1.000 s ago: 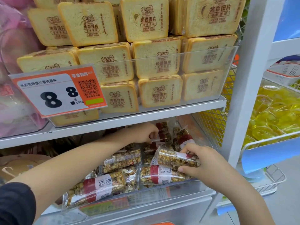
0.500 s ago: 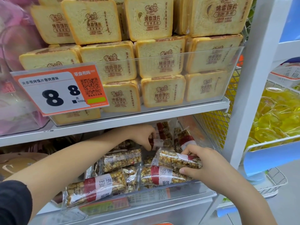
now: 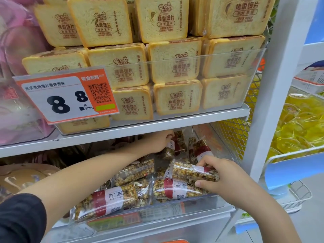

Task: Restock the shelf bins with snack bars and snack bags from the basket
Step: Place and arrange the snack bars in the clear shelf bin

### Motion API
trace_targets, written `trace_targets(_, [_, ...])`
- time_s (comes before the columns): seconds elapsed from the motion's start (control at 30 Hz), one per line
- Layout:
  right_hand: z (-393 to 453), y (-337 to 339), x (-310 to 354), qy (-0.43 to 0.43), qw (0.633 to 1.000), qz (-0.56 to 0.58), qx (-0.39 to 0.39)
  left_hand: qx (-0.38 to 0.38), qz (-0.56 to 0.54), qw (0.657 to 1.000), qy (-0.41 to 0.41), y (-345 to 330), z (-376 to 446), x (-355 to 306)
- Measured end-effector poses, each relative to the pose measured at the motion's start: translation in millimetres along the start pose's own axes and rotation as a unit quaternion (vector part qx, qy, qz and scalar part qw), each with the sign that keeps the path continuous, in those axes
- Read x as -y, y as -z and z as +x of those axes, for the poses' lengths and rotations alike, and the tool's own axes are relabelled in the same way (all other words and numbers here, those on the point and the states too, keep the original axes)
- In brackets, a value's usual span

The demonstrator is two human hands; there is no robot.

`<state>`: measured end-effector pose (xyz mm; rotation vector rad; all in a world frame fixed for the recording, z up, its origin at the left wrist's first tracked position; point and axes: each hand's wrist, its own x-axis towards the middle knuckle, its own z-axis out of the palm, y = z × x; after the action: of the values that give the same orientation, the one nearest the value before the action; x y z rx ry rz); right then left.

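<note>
Clear-wrapped snack bar (image 3: 192, 171) clamped in right hand (image 3: 226, 179) grip, left hand (image 3: 162, 141) grip pinching rear bar (image 3: 172, 146)

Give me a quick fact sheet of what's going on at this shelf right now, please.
Place: shop shelf
Upper bin: toast-shaped snack packs, price tag reading 8.8
Lower bin: wrapped nut-and-grain bars
Left hand: reaches to the back, gripping a bar
Right hand: holds a bar above the front row
Right side: tray of yellow packets
</note>
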<state>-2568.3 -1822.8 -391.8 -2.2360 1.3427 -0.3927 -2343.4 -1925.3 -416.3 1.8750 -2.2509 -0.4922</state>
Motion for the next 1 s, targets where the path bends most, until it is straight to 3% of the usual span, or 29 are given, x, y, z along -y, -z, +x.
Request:
trace_targets(0.1, [1, -1, -1, -0.008, 1.000, 0.008, -0.002, 0.038, 0.047, 0.997, 0.039, -11, -3, -2])
trace_targets(0.17, [1, -2, -1, -0.009, 1.000, 0.011, -0.005, 0.027, 0.018, 0.998, 0.057, -15, -2, -3])
trace_targets(0.27, [1, -2, -2, -0.003, 1.000, 0.014, -0.003, 0.001, -0.036, 0.999, 0.010, -8, 0, -3])
trace_targets(0.37, [0, -1, -3, 0.000, 1.000, 0.016, -0.004, 0.055, -0.058, 0.996, -0.031, 9, -8, 7])
trace_targets(0.47, [-1, -2, -2, -0.003, 1.000, 0.020, -0.003, 0.115, 0.002, 0.991, -0.074, 8, -12, 15])
trace_targets(0.57, [-1, -1, -1, -0.003, 1.000, 0.019, -0.005, 0.175, 0.061, 0.979, -0.084, 2, -4, 14])
trace_targets(0.67, [-1, -2, -3, 0.001, 1.000, 0.019, -0.007, 0.239, 0.045, 0.967, -0.078, 3, 4, 14])
trace_targets(0.8, [-1, -2, -4, 0.009, 1.000, 0.020, -0.004, 0.209, 0.042, 0.973, -0.084, -1, 5, 16])
trace_targets(0.93, [0, -3, -4, 0.008, 1.000, 0.014, -0.005, 0.192, 0.198, 0.950, -0.148, -6, 2, 2])
trace_targets(1.0, [0, -2, -4, 0.009, 1.000, 0.012, -0.004, 0.202, 0.215, 0.942, -0.158, -6, 2, -2])
